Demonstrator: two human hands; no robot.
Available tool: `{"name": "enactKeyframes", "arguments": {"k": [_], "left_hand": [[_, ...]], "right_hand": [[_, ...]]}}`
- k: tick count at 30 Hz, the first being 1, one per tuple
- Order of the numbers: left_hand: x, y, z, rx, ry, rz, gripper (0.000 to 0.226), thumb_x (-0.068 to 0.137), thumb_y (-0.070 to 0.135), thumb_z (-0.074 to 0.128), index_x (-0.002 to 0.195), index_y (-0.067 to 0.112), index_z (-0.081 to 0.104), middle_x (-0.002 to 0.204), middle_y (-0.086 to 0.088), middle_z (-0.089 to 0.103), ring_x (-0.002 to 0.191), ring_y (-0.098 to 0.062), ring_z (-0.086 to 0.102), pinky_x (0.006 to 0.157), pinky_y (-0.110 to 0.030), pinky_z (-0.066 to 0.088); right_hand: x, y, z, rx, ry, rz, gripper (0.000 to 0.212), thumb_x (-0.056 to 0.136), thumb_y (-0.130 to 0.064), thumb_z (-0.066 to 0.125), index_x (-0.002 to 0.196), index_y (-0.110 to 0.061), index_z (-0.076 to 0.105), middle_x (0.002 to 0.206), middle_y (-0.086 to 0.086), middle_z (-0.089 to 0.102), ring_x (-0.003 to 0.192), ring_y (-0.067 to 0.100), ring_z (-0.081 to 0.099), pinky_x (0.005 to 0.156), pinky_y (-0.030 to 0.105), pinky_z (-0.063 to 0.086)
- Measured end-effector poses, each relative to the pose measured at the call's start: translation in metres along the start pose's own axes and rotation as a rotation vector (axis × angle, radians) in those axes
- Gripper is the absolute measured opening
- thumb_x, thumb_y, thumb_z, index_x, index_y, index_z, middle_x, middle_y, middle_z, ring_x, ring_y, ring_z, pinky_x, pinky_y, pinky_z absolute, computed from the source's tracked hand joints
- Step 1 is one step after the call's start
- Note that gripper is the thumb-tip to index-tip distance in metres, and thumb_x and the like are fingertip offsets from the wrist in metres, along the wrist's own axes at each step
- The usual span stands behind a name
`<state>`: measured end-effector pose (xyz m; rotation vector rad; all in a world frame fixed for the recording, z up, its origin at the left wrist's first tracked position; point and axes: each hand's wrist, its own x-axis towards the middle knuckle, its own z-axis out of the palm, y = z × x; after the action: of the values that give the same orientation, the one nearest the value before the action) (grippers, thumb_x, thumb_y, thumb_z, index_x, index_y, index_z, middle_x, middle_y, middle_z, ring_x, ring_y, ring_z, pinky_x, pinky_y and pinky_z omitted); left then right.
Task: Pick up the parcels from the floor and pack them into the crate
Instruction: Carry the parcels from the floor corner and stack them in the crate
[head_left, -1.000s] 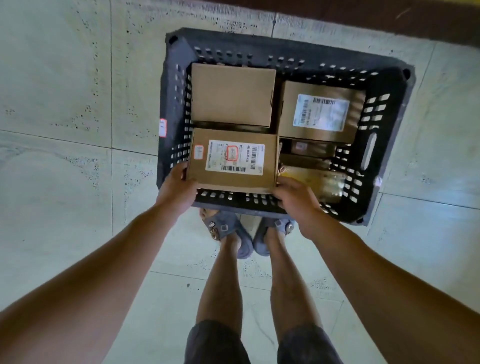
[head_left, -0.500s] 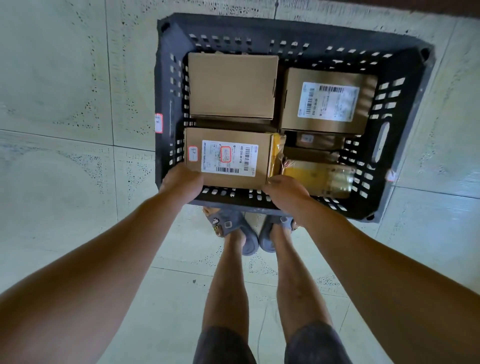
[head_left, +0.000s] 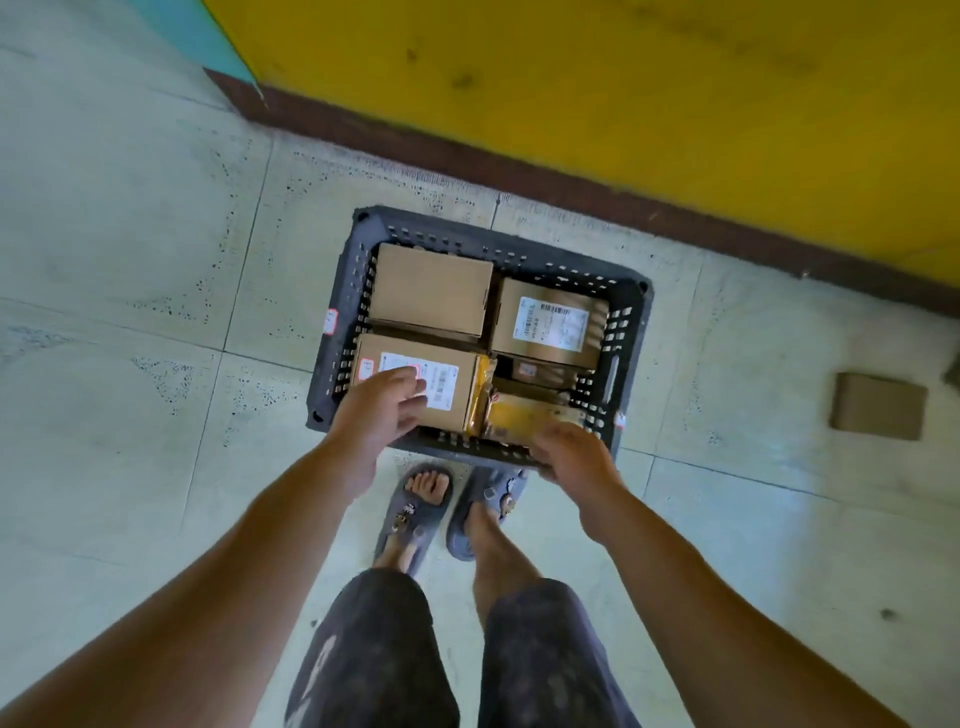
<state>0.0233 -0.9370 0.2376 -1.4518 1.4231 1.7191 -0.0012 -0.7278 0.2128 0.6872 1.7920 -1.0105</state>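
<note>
Crate (head_left: 343, 312) holds 3 cardboard boxes (head_left: 434, 288), yellow parcel (head_left: 524, 418) near-right. Left hand (head_left: 382, 410), right hand (head_left: 569, 457) slack above it, grasping nothing.

bare arms (head_left: 208, 597), dark mottled shorts (head_left: 379, 654) with pale lettering, grey-blue charm-studded sandals (head_left: 413, 522)

You can read no word or number here. Inside the crate (head_left: 498, 248), the far-right box (head_left: 545, 291) carries a white shipping label (head_left: 551, 325) with a barcode and blurred lines. The near-left box (head_left: 457, 418) has a barcoded label (head_left: 441, 379) and a red-edged sticker (head_left: 367, 370). The crate's left-wall sticker (head_left: 330, 320) and near-right corner sticker (head_left: 621, 420) are illegible.
</note>
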Motion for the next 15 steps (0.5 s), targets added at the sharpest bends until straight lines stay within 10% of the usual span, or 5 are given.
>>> {"name": "enactKeyframes", "arguments": {"k": [11,15], "left_hand": [[-0.169,0.051,0.004,0.166,-0.237,0.169,0.025,0.098,0.023,0.048,0.117,0.015,0.063,0.111,-0.001,0.069,0.106,-0.017,0.063,0.1,-0.042,0.045],[-0.22,0.069,0.061,0.273,-0.345,0.284,0.019,0.097,0.022,0.051,0.107,0.014,0.064,0.107,-0.004,0.07,0.096,-0.017,0.065,0.084,-0.033,0.049]], "right_hand": [[-0.238,0.019,-0.078,0.437,0.258,-0.082,0.015,0.096,-0.018,0.053,0.105,-0.015,0.065,0.108,0.006,0.067,0.102,0.021,0.063,0.093,0.036,0.049],[-0.297,0.053,-0.106,0.579,0.396,-0.102,0.015,0.098,-0.013,0.051,0.103,-0.014,0.065,0.106,0.005,0.068,0.1,0.02,0.064,0.087,0.032,0.05]]}}
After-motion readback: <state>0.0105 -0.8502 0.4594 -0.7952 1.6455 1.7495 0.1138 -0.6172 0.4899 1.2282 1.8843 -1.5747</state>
